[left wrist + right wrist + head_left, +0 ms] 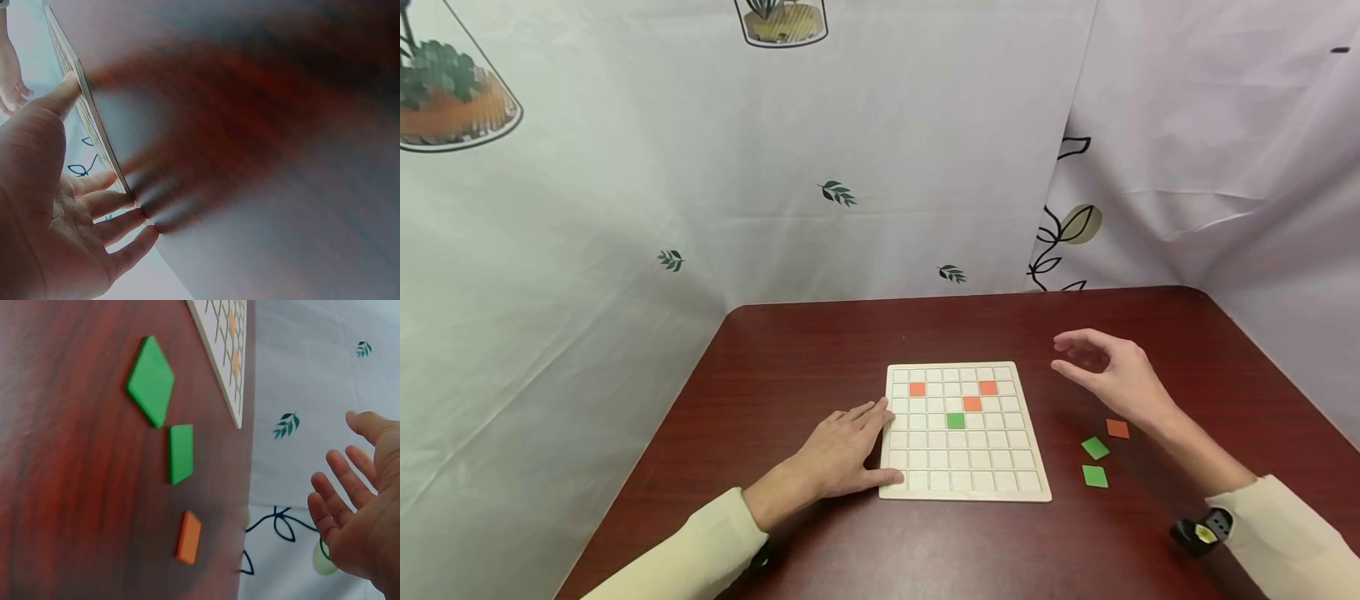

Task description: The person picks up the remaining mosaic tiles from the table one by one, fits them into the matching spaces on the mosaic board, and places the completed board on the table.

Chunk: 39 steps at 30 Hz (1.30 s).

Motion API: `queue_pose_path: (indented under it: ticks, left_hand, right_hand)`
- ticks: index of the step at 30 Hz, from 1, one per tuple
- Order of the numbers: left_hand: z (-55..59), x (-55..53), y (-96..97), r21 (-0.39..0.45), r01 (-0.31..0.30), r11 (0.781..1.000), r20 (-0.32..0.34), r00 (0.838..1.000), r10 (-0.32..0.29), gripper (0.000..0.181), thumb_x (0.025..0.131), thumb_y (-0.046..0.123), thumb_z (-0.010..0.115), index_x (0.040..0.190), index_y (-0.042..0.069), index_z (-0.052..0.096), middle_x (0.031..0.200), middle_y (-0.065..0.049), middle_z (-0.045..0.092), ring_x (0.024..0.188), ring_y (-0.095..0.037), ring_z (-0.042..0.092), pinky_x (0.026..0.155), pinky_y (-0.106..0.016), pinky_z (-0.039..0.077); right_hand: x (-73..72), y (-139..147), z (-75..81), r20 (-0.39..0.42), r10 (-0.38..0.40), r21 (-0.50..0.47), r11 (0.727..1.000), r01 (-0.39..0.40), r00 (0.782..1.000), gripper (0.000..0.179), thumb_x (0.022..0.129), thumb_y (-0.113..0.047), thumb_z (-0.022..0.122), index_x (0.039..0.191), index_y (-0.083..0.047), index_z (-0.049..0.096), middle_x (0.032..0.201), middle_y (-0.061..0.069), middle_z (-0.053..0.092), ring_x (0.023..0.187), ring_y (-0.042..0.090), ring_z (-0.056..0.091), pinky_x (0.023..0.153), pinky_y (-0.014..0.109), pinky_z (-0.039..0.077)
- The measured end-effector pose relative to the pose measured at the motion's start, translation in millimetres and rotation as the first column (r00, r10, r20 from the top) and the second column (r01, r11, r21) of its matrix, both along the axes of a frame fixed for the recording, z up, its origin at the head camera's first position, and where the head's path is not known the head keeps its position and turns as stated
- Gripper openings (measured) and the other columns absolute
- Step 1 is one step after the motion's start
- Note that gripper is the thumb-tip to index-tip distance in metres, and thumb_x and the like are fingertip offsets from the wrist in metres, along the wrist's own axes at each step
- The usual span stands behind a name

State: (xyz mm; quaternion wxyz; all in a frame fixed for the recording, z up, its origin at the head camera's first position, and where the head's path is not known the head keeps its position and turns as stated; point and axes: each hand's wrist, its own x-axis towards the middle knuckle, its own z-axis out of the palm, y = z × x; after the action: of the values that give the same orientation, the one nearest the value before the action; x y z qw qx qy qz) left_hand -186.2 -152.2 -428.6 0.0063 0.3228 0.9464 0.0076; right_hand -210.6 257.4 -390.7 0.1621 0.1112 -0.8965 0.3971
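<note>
A pale square grid board [966,497] lies on the table. Three orange tiles [972,403] and one green tile [955,421] sit in its cells. My left hand [838,454] rests at the board's left edge, its fingers and thumb spread along that side; the left wrist view shows the fingertips touching the edge. Raised over the table to the right of the board, my right hand [1116,375] holds nothing, its fingers loosely curved and the thumb apart. Below it lie a loose orange tile [189,537] and two loose green tiles [151,382].
The dark red wooden table [805,350] carries the board and the loose tiles. A pale curtain [887,150] printed with leaves and potted plants hangs behind the far edge and along the sides. Both wrists wear dark bands beside cream sleeves [700,542].
</note>
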Motion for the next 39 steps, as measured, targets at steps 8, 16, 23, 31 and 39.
queue_pose_path:
  ticks: [8,16,23,31,39]
  left_hand:
    - [-0.2,0.0,0.0,-0.004,0.002,1.0,-0.006,1.0,-0.002,0.09,0.084,0.078,0.052,0.147,0.013,0.044,0.158,-0.01,0.034,0.142,-0.026,0.039,0.105,-0.051,0.039]
    - [0.7,0.2,0.1,-0.009,-0.001,1.0,-0.004,1.0,0.001,0.091,0.084,0.078,0.052,0.147,0.014,0.044,0.159,-0.01,0.034,0.142,-0.026,0.039,0.105,-0.051,0.039]
    - [1.4,0.9,0.2,-0.005,-0.001,1.0,0.007,1.0,0.001,0.09,0.084,0.078,0.052,0.147,0.014,0.043,0.159,-0.009,0.033,0.142,-0.026,0.039,0.105,-0.051,0.039]
    - [0.6,0.3,0.0,-0.005,0.0,1.0,0.006,1.0,0.0,0.09,0.084,0.078,0.051,0.147,0.014,0.043,0.159,-0.01,0.034,0.142,-0.026,0.038,0.106,-0.052,0.038]
    - [-0.5,-0.1,-0.4,-0.009,0.007,1.0,-0.01,1.0,-0.007,0.091,0.084,0.079,0.051,0.147,0.014,0.044,0.158,-0.01,0.034,0.142,-0.026,0.039,0.105,-0.051,0.04]
  right_hand:
    - [12.4,17.1,-8.4,-0.013,0.001,0.003,1.0,-0.001,1.0,0.03,0.086,-0.026,0.08,0.113,-0.021,0.07,0.104,0.005,0.072,0.083,0.004,0.063,0.068,0.016,0.046]
    - [24.5,32.6,-19.3,0.002,-0.017,0.013,1.0,0.017,1.0,0.029,0.086,-0.021,0.08,0.113,-0.018,0.071,0.102,0.003,0.072,0.08,0.005,0.063,0.065,0.017,0.045]
    - [35.6,42.2,-23.9,0.045,-0.032,-0.012,0.999,0.032,0.998,0.03,0.086,-0.02,0.079,0.114,-0.014,0.07,0.099,0.0,0.072,0.075,0.011,0.063,0.064,0.018,0.046]
    - [42.8,52.7,-30.9,0.066,-0.023,-0.033,0.999,0.025,0.998,0.033,0.088,-0.022,0.078,0.118,-0.012,0.069,0.102,-0.002,0.073,0.074,0.014,0.064,0.064,0.018,0.047]
    - [51.1,59.7,-38.4,0.107,-0.023,-0.058,0.998,0.029,0.994,0.036,0.088,-0.022,0.078,0.12,-0.01,0.068,0.107,0.003,0.073,0.077,0.016,0.065,0.064,0.018,0.047]
